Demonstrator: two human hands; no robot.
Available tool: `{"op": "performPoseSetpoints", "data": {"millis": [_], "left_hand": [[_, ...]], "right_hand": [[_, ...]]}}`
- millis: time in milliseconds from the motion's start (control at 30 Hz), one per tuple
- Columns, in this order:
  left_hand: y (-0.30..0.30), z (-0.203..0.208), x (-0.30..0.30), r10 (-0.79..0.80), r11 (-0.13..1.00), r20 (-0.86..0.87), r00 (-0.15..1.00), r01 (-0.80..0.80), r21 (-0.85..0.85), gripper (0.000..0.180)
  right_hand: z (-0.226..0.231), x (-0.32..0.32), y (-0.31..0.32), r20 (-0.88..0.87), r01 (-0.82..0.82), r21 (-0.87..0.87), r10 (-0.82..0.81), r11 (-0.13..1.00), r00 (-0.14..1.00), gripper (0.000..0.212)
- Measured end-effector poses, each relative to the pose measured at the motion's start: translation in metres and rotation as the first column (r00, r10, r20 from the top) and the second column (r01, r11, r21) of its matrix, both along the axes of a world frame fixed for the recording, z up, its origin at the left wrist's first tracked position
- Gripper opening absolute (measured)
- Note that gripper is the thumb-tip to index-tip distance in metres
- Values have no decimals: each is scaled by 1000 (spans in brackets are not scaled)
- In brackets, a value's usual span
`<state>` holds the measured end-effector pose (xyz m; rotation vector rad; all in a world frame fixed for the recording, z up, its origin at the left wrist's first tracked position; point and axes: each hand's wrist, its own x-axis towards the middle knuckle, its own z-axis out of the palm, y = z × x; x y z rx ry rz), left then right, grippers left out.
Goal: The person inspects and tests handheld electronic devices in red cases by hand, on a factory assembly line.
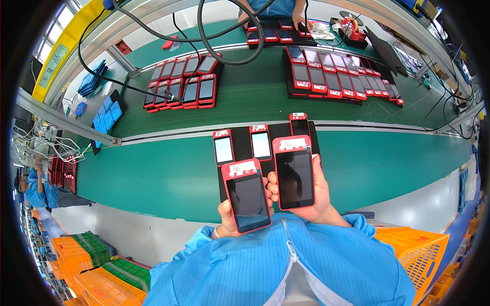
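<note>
My left hand (227, 218) is closed around a red handheld terminal (248, 198) with a dark screen and a white label above it. Another such terminal (294, 178), also dark-screened, is gripped in my right hand (322, 196), slightly higher and to the right. Both are held close to my chest, screens facing up. Just beyond them, a black tray (241, 133) on the bench carries two terminals with lit white screens, the left one (223, 149) and the middle one (261, 145). A dark-screened terminal (299, 125) lies at its right, partly covered by the one in my right hand.
Across the green bench (143, 168), red terminals stand in rows at the far left (176, 86) and far right (332, 81). A co-worker's hands (301, 23) are at the far side. Black cables (229, 62) hang overhead. Orange crates (408, 250) flank me.
</note>
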<state>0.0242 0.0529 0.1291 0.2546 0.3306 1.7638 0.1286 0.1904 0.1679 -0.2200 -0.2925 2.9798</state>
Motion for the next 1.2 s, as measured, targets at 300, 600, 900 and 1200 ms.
{"op": "performPoseSetpoints", "data": {"millis": [300,600,900,1200], "left_hand": [[-1,-10,1,-43,998,1,999,43,55,89],[-9,11,16,-149,979,13,989,149,-141,92],[-7,2,17,-154,980,5,988,154,-129,89],[-9,-1,17,-131,987,-4,991,130,-94,88]], "right_hand": [[4,4,-4,67,11,0,-11,1000,998,86],[-2,34,-14,213,3,-89,16,996,977,90],[-7,38,-11,41,18,-94,-14,995,999,89],[-9,34,-10,-4,3,-41,-3,999,1000,87]]}}
